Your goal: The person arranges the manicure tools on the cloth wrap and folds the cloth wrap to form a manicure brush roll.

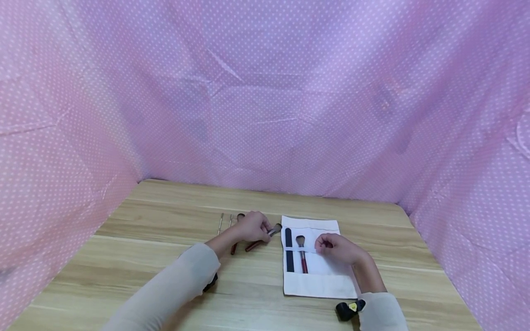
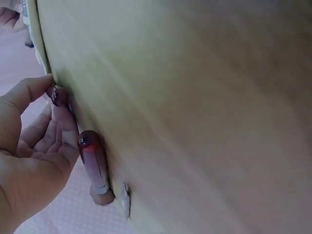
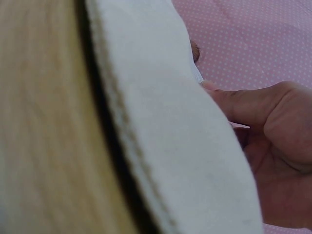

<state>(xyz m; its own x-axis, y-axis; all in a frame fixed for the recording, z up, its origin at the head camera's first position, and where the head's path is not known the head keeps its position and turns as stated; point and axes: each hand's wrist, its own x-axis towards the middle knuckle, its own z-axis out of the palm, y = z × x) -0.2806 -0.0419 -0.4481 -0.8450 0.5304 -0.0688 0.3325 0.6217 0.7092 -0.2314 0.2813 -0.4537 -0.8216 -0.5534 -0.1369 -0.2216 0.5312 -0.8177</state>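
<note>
My left hand (image 1: 251, 226) pinches a makeup brush (image 1: 252, 246) with a dark red handle, its bristles pointing at the left edge of an unfolded white brush roll (image 1: 319, 286). The rounded end of that brush's handle faces the left wrist view. On the roll, my right hand (image 1: 337, 248) pinches the white elastic band (image 1: 309, 250) between thumb and fingers. Left of that hand, a black flat strip (image 1: 289, 239) and a red-handled makeup brush (image 1: 304, 264) lie under the band. In the right wrist view, the roll's white flap hides most of the inside.
Left of my left hand lie another red-handled makeup brush (image 2: 92, 161), partly covered in the head view, and two thin metal tools (image 1: 220, 224). The wooden table (image 1: 165, 220) is enclosed by pink dotted cloth (image 1: 265, 115).
</note>
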